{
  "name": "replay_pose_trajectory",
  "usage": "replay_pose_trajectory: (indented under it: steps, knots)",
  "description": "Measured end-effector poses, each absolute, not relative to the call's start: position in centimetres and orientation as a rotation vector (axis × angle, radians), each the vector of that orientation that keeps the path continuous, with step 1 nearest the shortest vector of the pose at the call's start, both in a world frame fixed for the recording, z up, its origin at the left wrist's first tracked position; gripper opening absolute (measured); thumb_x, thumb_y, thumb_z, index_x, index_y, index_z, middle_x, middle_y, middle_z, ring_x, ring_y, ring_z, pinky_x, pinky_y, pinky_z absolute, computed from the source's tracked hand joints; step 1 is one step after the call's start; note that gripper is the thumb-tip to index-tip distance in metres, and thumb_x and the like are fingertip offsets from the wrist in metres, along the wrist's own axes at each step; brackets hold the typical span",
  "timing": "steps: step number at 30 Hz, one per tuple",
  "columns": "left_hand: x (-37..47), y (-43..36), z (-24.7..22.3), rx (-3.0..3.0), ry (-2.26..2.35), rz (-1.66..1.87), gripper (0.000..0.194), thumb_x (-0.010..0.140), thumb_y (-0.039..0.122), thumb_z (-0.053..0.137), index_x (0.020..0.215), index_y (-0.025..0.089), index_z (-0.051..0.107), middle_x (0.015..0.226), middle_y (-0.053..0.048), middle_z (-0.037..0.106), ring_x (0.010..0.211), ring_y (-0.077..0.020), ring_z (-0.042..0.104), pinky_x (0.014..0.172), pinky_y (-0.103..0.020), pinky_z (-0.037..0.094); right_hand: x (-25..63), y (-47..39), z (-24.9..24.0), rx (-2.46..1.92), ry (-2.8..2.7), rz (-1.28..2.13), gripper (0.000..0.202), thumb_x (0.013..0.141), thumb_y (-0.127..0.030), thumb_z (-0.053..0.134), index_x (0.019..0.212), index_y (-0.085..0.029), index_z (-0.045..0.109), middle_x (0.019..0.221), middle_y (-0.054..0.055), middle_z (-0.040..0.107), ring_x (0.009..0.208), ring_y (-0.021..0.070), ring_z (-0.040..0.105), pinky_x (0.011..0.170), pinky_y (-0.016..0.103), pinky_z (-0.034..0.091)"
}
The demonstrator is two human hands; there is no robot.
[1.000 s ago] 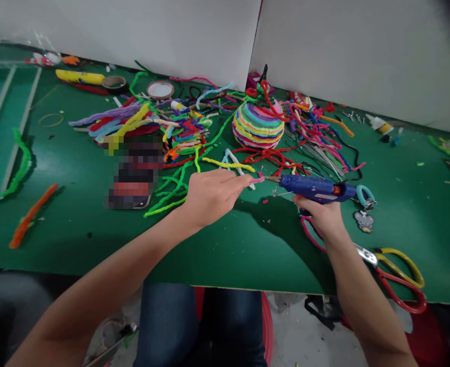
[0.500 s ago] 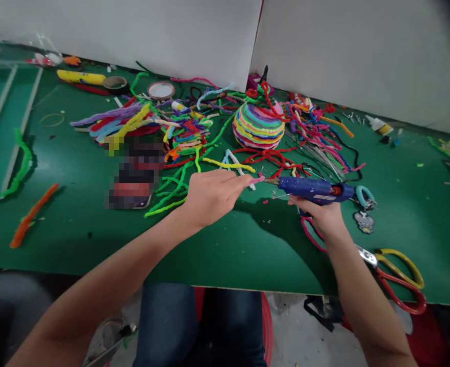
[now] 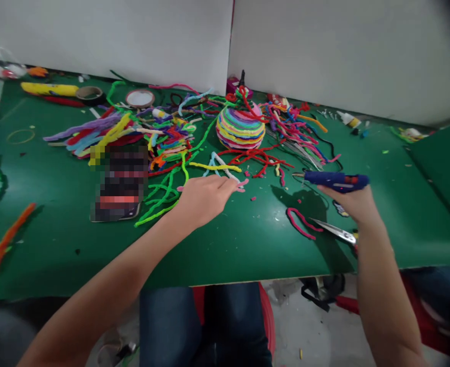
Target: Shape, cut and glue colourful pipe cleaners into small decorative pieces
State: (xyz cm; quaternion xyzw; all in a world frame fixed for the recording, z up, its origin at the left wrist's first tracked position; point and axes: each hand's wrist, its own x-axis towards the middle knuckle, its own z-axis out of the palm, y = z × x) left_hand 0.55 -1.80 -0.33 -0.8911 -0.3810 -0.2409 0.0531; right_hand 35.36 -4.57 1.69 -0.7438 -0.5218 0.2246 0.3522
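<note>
Between the fingertips of my left hand [image 3: 205, 200] is a short pink pipe cleaner [image 3: 242, 184], its end poking out to the right. My right hand [image 3: 353, 201] is wrapped round a blue hot glue gun [image 3: 334, 180], whose nozzle points left, well apart from the pink piece. Behind my hands stands a ball wound with rainbow stripes [image 3: 241, 130], with red and green pipe cleaners on top. Below the glue gun lie a bent dark-pink pipe cleaner [image 3: 299, 227] and scissors [image 3: 335, 232], their handles mostly hidden by my right forearm.
Bundles of coloured pipe cleaners [image 3: 171, 140] lie left of the ball, with more pink ones [image 3: 301, 127] to its right. A blurred-out phone [image 3: 120, 183] rests at left. Tape rolls [image 3: 140, 98] sit farther back. An orange pipe cleaner [image 3: 10, 239] lies near the left front edge.
My right hand has drawn the glue gun rightward, away from the pink piece in my left hand. The view has turned right, and the grey charm is now mostly hidden.
</note>
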Motion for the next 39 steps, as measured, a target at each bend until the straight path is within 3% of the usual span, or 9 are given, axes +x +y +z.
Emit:
replay_pose_trajectory:
  steps: [4,8,11,14,17,30,34,37,39]
  knots:
    - [0.8,-2.2,0.1,-2.835,-1.379,-0.779,0.027,0.095,0.025,0.036,0.089,0.014,0.061,0.080,-0.007,0.070,0.071,-0.0169,0.065,0.049,-0.023,0.036,37.5,-5.2,-0.1,-2.072,-1.398,0.552,0.043,0.050,-0.043,0.082,0.078,-0.016,0.064,0.070,0.002,0.064,0.064,0.0167,0.058,0.060,0.030,0.048]
    - [1.0,-2.1,0.4,-2.969,-1.580,-0.957,0.024,0.095,0.025,0.036,0.102,0.014,0.057,0.084,-0.006,0.070,0.066,-0.0142,0.063,0.053,-0.023,0.040,36.9,-7.4,0.1,-1.995,-1.407,0.204,0.064,0.053,-0.045,0.080,0.108,-0.019,0.060,0.103,0.009,0.064,0.085,0.0217,0.062,0.071,0.035,0.052]
    - [1.0,-1.8,0.1,-3.061,-1.571,-1.085,0.023,0.093,0.030,0.043,0.098,0.015,0.059,0.083,-0.005,0.069,0.063,-0.0113,0.059,0.056,-0.022,0.041,34.9,-9.5,0.7,-1.915,-1.235,-0.193,0.040,0.071,-0.047,0.067,0.099,-0.018,0.064,0.090,0.008,0.066,0.075,0.0200,0.062,0.064,0.034,0.051]
    - [1.2,-1.6,-0.2,-3.187,-1.503,-1.146,0.023,0.090,0.033,0.048,0.087,0.015,0.063,0.072,-0.002,0.065,0.059,-0.0094,0.054,0.055,-0.021,0.039,32.5,-10.2,0.2,-1.928,-1.551,0.045,0.024,0.077,-0.041,0.061,0.079,-0.019,0.069,0.073,0.005,0.068,0.063,0.0180,0.063,0.060,0.032,0.050]
    - [1.3,-1.6,-0.2,-3.255,-1.510,-1.294,0.022,0.088,0.032,0.053,0.083,0.014,0.064,0.070,-0.001,0.065,0.058,-0.0083,0.053,0.053,-0.020,0.039,30.8,-9.3,-1.1,-1.980,-1.752,0.194,0.022,0.078,-0.036,0.060,0.083,-0.018,0.071,0.076,0.006,0.071,0.066,0.0196,0.066,0.066,0.033,0.051]
    - [1.4,-1.8,1.0,-3.543,-1.521,-1.742,0.021,0.081,0.033,0.059,0.077,0.014,0.067,0.066,-0.001,0.064,0.052,-0.0068,0.048,0.047,-0.019,0.036,30.1,-7.9,-2.6,-2.060,-1.959,-0.039,0.017,0.084,-0.021,0.049,0.083,-0.015,0.065,0.085,0.012,0.066,0.075,0.0230,0.062,0.071,0.036,0.048]
    - [1.4,-2.1,1.6,-3.487,-1.581,-1.854,0.021,0.080,0.035,0.063,0.075,0.016,0.068,0.058,0.001,0.060,0.048,-0.0065,0.046,0.042,-0.019,0.033,27.5,-8.4,-0.9,-1.879,-1.878,0.101,0.013,0.087,-0.023,0.047,0.084,-0.018,0.059,0.086,0.009,0.063,0.072,0.0188,0.060,0.061,0.031,0.049]
    - [1.4,-2.3,1.8,-3.309,-1.722,-1.944,0.022,0.080,0.037,0.063,0.076,0.016,0.068,0.051,0.003,0.054,0.045,-0.0065,0.044,0.041,-0.020,0.033,23.5,-8.2,1.9,-1.560,-1.728,0.438,0.010,0.089,-0.029,0.050,0.089,-0.021,0.057,0.079,0.002,0.063,0.054,0.0101,0.055,0.045,0.023,0.045]
    - [1.5,-2.3,1.6,-3.173,-1.785,-2.018,0.022,0.080,0.037,0.063,0.077,0.016,0.069,0.053,0.003,0.055,0.048,-0.0074,0.048,0.044,-0.020,0.036,21.0,-7.5,3.6,-1.395,-1.710,0.467,0.010,0.088,-0.029,0.054,0.089,-0.022,0.061,0.081,0.000,0.064,0.056,0.0091,0.057,0.044,0.021,0.045]
